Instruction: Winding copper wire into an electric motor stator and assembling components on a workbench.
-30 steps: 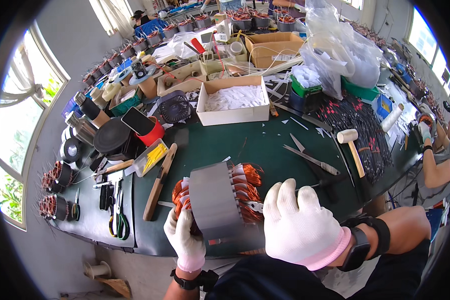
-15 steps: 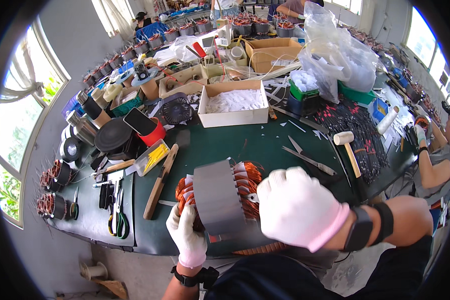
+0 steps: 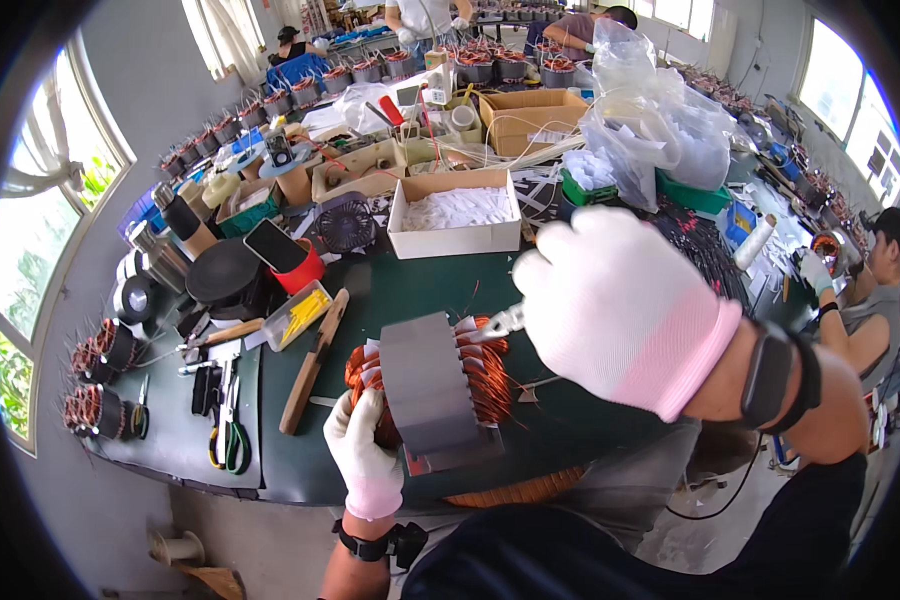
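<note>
Lowest in the frame, just left of centre, the gloved left hand [image 3: 363,455] has its fingers closed on the near left end of the motor core [image 3: 430,395], which lies on its side at the near edge of the table [image 3: 400,280]. The core's grey middle is a band of metal, likely heavy for its bulk, rigid and rather slick under a knit glove; being round, it could roll if left unsteadied. That band is the safest place to lift it, with a palm on each side.

The copper wire [image 3: 485,385] bulging from both ends should be springy and give a little, but its coating probably scratches easily, so hold it lightly there. The white paper tabs [image 3: 372,365] between wire and metal look thin and apt to crease or tear.

Right of the core, the gloved right hand [image 3: 620,310] has its fingers wrapped around what seem to be pliers [image 3: 502,322]; their metal tip is at the upper right of the core, by the wire. Whether it grips anything is too small to tell.

Farther off, left of centre, lies a wooden-handled knife [image 3: 315,360]; beyond it, at upper centre, stands a white box [image 3: 455,241] of paper slips [image 3: 457,208].
</note>
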`<act>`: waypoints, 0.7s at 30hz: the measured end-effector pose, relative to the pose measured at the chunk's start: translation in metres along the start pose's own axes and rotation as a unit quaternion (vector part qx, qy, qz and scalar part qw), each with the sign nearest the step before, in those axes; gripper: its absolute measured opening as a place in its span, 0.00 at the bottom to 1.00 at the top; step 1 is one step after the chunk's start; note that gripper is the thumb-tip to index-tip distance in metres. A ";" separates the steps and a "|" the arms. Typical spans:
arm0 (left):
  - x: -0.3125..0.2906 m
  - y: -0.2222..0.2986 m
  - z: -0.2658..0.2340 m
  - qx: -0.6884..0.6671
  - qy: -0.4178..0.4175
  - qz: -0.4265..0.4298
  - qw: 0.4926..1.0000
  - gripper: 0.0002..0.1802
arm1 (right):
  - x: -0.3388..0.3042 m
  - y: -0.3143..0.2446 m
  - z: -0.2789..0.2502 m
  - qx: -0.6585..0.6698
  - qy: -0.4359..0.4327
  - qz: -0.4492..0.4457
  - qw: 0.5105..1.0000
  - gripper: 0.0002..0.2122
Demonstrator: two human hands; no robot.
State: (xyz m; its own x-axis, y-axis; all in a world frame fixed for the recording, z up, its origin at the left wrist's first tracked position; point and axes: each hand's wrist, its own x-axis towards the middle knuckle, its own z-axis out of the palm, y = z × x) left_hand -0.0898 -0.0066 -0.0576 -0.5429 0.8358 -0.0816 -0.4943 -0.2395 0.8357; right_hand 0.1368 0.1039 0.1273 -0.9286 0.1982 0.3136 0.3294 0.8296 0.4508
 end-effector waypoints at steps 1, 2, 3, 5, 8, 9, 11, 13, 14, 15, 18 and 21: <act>-0.002 -0.001 -0.001 0.000 0.009 0.002 1.000 0.10 | -0.007 -0.004 0.004 0.012 -0.033 0.006 0.999 0.05; 0.000 0.000 -0.002 0.003 0.002 0.000 1.000 0.10 | -0.012 -0.011 0.012 0.018 -0.031 0.014 0.999 0.05; 0.000 0.001 -0.004 0.007 -0.004 -0.003 1.000 0.10 | -0.015 -0.018 0.024 0.025 -0.029 0.023 0.999 0.07; 0.001 0.000 -0.005 0.001 0.004 -0.011 1.000 0.10 | -0.011 -0.029 0.034 0.008 -0.017 0.034 0.999 0.08; 0.000 0.000 -0.010 -0.003 0.003 -0.003 1.000 0.11 | -0.005 -0.040 0.042 -0.015 -0.008 0.040 0.999 0.13; 0.000 0.000 -0.013 0.002 0.005 0.000 1.000 0.11 | -0.002 -0.040 0.043 -0.011 -0.007 0.034 0.999 0.13; 0.002 -0.004 -0.007 0.001 -0.013 -0.005 1.000 0.12 | -0.008 -0.040 0.036 -0.032 -0.057 0.000 0.998 0.17; 0.001 -0.005 -0.004 -0.007 -0.029 -0.009 1.000 0.12 | -0.010 -0.040 0.027 -0.035 -0.057 0.008 0.998 0.18; 0.000 -0.004 -0.006 -0.004 -0.021 -0.006 1.000 0.12 | -0.007 -0.040 0.027 -0.033 -0.054 0.011 0.998 0.19; 0.000 -0.003 -0.008 -0.006 -0.016 -0.001 1.000 0.13 | -0.005 -0.040 0.030 -0.028 -0.050 0.007 0.998 0.19; -0.001 -0.001 -0.009 -0.009 -0.010 0.000 1.000 0.13 | -0.003 -0.042 0.032 -0.031 -0.046 -0.004 0.998 0.19; 0.001 -0.004 -0.010 -0.008 -0.016 -0.003 1.000 0.13 | -0.004 -0.042 0.028 -0.038 -0.056 -0.018 0.998 0.19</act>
State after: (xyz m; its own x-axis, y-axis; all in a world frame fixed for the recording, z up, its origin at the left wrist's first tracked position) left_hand -0.0952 -0.0100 -0.0662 -0.5178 0.8527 -0.0696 -0.5089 -0.2415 0.8262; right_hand 0.1216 0.0833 0.0838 -0.9521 0.2287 0.2032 0.3030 0.7958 0.5243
